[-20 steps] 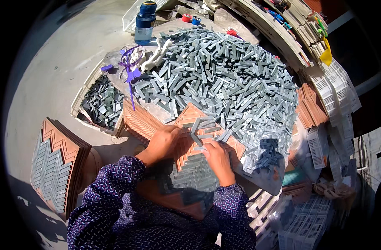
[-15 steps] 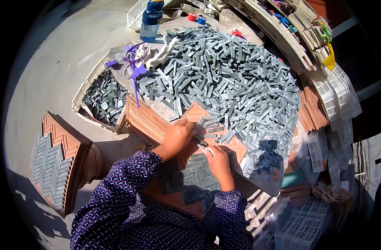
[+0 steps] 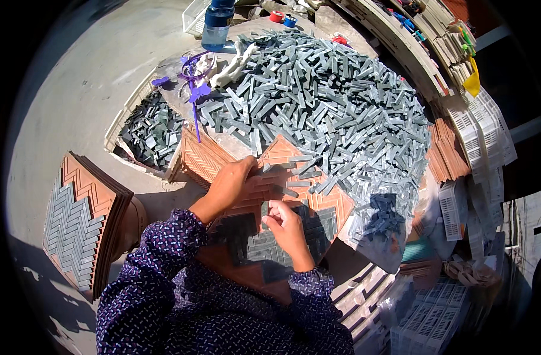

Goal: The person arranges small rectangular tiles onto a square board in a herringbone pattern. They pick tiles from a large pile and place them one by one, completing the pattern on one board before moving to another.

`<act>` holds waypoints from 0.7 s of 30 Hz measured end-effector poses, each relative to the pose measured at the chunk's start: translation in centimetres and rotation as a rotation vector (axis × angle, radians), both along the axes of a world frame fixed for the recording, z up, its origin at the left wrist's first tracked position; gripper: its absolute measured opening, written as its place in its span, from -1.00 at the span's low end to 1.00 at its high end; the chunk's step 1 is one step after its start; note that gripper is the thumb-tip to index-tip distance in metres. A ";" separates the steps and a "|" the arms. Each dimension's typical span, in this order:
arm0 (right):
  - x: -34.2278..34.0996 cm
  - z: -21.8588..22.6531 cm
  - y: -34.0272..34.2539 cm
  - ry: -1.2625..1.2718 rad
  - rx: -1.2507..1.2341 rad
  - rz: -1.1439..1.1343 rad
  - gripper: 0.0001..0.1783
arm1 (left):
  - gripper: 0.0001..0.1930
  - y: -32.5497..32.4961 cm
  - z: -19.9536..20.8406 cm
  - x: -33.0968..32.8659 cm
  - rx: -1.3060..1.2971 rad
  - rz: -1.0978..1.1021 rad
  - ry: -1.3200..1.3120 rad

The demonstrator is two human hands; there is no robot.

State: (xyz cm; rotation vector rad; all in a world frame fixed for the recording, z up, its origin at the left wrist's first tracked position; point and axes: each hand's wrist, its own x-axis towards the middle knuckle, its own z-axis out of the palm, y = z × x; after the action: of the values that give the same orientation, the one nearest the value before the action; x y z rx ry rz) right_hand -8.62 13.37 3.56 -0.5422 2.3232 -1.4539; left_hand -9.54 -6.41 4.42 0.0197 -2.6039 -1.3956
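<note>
Grey strips (image 3: 335,112) lie in a broad heap just beyond the grooved panel (image 3: 341,204) in front of me, piled so thickly that most are covered by others. That terracotta panel comes next in size; my hands and patterned sleeves (image 3: 164,248) hide part of it, and its near end sinks into shadow, where I can barely make out the grey strips set in its grooves. Left of the panel, well apart, stands a stack of panels (image 3: 81,231), the top one partly filled in herringbone; I cannot count those beneath. Beyond the panel and to its left, a pale bin (image 3: 123,112) holds dark chips, too jumbled to separate. Over the panel's left side, my left hand (image 3: 230,186) has its fingers curled together, the tips too hidden to tell whether they grip anything. Over its middle, my right hand (image 3: 287,228) has thumb and forefinger bent close; a shaded strip (image 3: 264,210) shows at their tips, but I cannot tell if it is pinched. Far beyond the panel, the blue bottle (image 3: 216,26) is cut off at its top. Smallest are the loose strips (image 3: 309,174) on the panel's far part, some overlapping.
</note>
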 end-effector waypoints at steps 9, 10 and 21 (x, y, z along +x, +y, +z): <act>-0.6 -0.1 -0.8 0.369 0.245 0.154 -0.63 | -0.74 0.2 -3.3 8.4 -0.236 0.042 0.100; -0.7 -0.2 -0.8 0.337 0.229 0.164 -0.67 | -0.74 0.4 -3.4 8.4 -0.234 0.058 0.103; -0.4 -0.9 -1.2 0.329 0.238 0.104 -0.65 | -0.79 0.8 -4.1 8.6 -0.333 0.034 0.186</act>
State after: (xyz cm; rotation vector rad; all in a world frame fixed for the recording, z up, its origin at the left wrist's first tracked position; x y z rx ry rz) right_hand -9.03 12.14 2.64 -0.8726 2.6247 -1.0875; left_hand -0.95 -5.62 0.34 -0.1060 -2.6271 -0.8911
